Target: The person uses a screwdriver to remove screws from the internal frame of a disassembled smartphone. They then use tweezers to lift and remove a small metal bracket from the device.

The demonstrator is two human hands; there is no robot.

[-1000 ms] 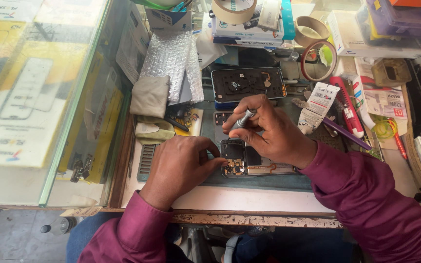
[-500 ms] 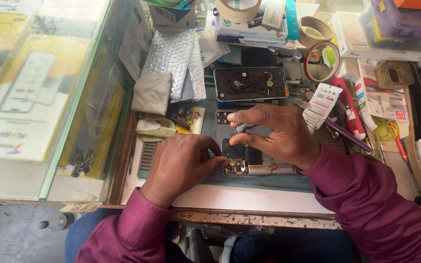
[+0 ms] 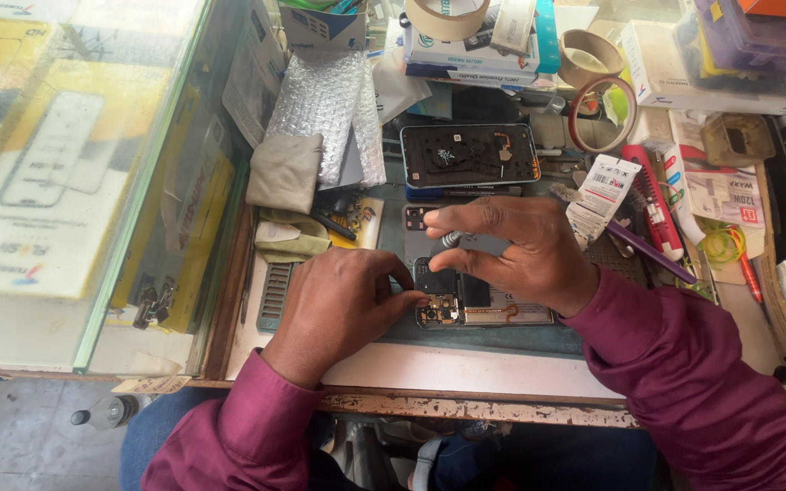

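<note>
Phone (image 3: 479, 305) with its back cover off lies flat at the centre of the desk (image 3: 466, 368), its bare circuit board at its 9 o'clock end. The left hand (image 3: 338, 305) rests on the desk at 9 o'clock of the phone, fingers curled, the fingertips (image 3: 408, 297) pressing that end; its grip is a light pinch on the phone's edge. The right hand (image 3: 516, 250) hovers just above the phone at its 12 o'clock, thumb and fingers clenched around a small metal-handled screwdriver (image 3: 450, 239) whose shaft points down toward the phone; the tip is hidden behind the fingers, so contact cannot be told.

At 12 o'clock of the hands a second opened phone (image 3: 470, 155) lies face down, showing its dark inside. At 10 o'clock sit a sheet of bubble wrap (image 3: 325, 109) and a grey cloth (image 3: 284, 173). At 2 o'clock lie a red-handled tool (image 3: 652, 195), a purple pen (image 3: 648, 250) and a ring of tape (image 3: 602, 114). A glass display case (image 3: 75, 173) fills the 9 o'clock side
</note>
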